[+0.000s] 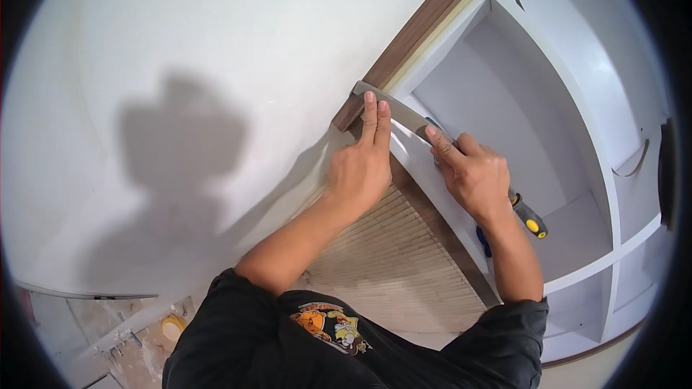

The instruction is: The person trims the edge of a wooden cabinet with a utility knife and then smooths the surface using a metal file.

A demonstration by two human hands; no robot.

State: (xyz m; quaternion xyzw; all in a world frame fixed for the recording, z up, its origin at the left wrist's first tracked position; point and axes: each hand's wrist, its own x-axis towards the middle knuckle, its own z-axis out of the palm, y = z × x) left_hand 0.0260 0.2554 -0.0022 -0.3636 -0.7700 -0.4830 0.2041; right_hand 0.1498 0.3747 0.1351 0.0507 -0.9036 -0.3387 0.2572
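Note:
A flat grey file (405, 114) lies across the corner of the white cabinet, its tip over the brown edge trim (349, 112). My left hand (359, 169) presses two outstretched fingers on the file near its tip; its thumb is hidden. Closed around the other end is my right hand (476, 176), with the index finger laid along the file. A black and yellow handle (531, 220) shows behind my right wrist, in line with the file. The join between handle and file is covered by the hand.
White cabinet compartments (533, 112) stand at the right, with a brown board (425, 21) along the upper edge. A blue object (484, 242) shows beside my right forearm. Below is a ribbed beige panel (396, 252). A yellow roll-like object (173, 327) lies at lower left.

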